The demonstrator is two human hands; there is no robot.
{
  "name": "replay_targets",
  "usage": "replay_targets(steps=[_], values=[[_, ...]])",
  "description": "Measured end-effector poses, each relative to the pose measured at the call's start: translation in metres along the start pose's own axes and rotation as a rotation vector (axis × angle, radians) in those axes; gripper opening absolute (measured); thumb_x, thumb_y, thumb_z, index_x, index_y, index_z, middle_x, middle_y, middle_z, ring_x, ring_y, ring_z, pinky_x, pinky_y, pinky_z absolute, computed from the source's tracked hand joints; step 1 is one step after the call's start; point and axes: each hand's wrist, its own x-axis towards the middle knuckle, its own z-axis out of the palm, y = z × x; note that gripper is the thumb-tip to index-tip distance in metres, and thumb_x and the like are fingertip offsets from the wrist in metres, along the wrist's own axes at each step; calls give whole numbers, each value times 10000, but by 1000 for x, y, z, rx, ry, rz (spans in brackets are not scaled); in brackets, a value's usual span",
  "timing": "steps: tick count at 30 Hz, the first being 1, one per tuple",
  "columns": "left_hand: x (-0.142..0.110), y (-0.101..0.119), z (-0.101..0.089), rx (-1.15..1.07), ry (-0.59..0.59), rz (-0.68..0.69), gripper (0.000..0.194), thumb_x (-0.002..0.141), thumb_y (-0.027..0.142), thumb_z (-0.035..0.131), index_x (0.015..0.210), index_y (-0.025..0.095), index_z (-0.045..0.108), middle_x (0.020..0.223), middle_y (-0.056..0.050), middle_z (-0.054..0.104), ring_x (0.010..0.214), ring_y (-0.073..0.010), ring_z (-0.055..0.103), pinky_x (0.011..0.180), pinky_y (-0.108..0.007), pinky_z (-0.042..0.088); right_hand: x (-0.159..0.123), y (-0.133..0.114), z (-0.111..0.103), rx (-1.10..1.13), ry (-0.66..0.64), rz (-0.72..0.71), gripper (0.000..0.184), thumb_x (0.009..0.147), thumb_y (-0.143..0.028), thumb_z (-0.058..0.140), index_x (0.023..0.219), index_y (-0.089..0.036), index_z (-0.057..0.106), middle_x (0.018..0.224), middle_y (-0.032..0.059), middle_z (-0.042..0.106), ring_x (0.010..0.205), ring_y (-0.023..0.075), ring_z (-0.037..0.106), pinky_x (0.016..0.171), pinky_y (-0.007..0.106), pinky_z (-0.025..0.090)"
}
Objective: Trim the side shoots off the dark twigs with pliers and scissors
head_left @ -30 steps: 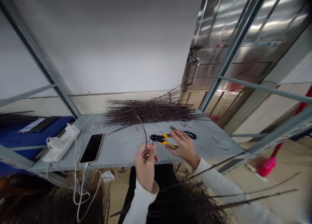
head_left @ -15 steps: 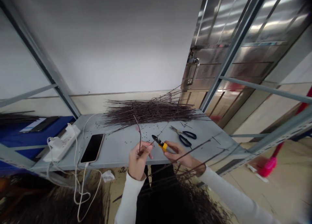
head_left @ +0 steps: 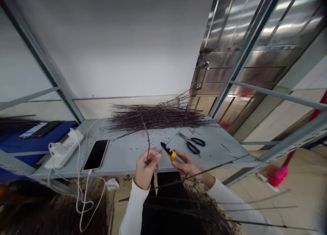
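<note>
My left hand (head_left: 146,168) is closed around a thin dark brown twig (head_left: 148,138) that stands up and bends above the fingers. Thumb and forefinger pinch a slender stem pointing toward the tool. In my right hand (head_left: 188,166) are yellow-and-grey cutting pliers (head_left: 173,156), their dark jaws angled up and left, close to the left fingertips. Several long twigs (head_left: 214,167) stretch across in front of my right forearm. Behind the hands, a large bundle of dark twigs (head_left: 155,117) lies along the back of the grey shelf (head_left: 127,161).
Dark-handled scissors (head_left: 195,145) lie right of the pliers. A phone (head_left: 96,155) on a cable and a white power strip (head_left: 63,150) sit at left. Small clippings dot the shelf. Metal posts (head_left: 245,44) flank it; cut twigs (head_left: 209,207) pile below.
The long twigs over my right forearm have swung lower and spread to the right. Both hands keep nearly the same place, the pliers still beside my left fingertips.
</note>
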Motion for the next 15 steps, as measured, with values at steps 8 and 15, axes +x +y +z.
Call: replay_targets(steps=[8, 15], values=[[-6, 9, 7, 116, 97, -6, 224, 751, 384, 627, 678, 181, 568, 402, 82, 434, 391, -97, 425, 459, -224, 324, 2, 3, -5, -609, 374, -205, 213, 731, -329, 617, 842, -191, 499, 627, -55, 439, 531, 85, 369, 506, 218, 308], [-7, 9, 4, 148, 75, 5, 198, 732, 365, 630, 675, 180, 588, 410, 68, 451, 410, -115, 444, 476, -237, 350, 0, 0, -11, -599, 180, -256, 255, 776, -340, 591, 969, -216, 480, 717, -28, 495, 568, 106, 413, 523, 221, 350]])
